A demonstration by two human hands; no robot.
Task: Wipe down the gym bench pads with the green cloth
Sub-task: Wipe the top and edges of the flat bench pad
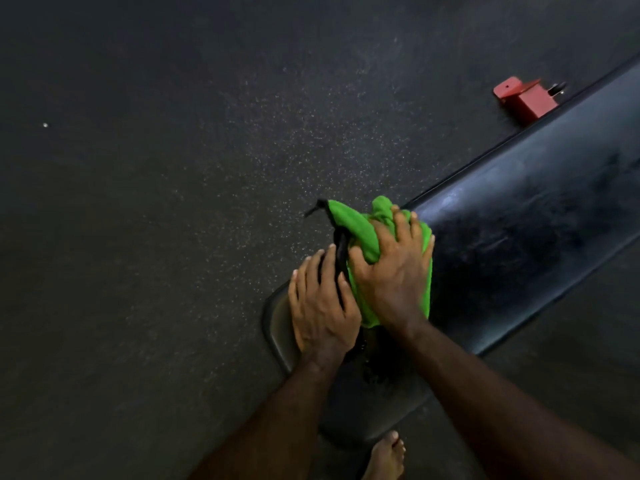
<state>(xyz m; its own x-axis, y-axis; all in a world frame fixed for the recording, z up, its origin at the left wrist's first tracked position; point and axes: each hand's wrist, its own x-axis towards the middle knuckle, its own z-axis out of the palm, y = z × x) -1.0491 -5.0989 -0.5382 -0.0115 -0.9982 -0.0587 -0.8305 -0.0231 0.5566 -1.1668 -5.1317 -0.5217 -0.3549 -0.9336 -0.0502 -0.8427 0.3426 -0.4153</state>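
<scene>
The fingers (403, 225) of the right hand (394, 271) are spread and curled down over the bunched green cloth (360, 233), which is gripped and pressed onto the bench pad (519, 216). The fingers of the left hand (320, 306) are laid straight and close together, flat on the near end of the pad just beside the cloth; a dark strap-like piece (341, 251) is seen between the two hands, and whether it is touched by the left index finger cannot be told.

The cloth is found near the narrow near end of the pad, on its upper left edge, with one corner pushed out past that edge over the floor (173, 202). The long axis of the pad is seen running from the lower middle of the view up to the right edge, where it is cut off. A long stretch of shiny black pad surface is left open to the right of the cloth.

A red metal foot (523, 98) of the frame is seen on the floor beyond the far edge of the pad. A bare foot (386, 457) is seen at the bottom of the view, beside the near end.
</scene>
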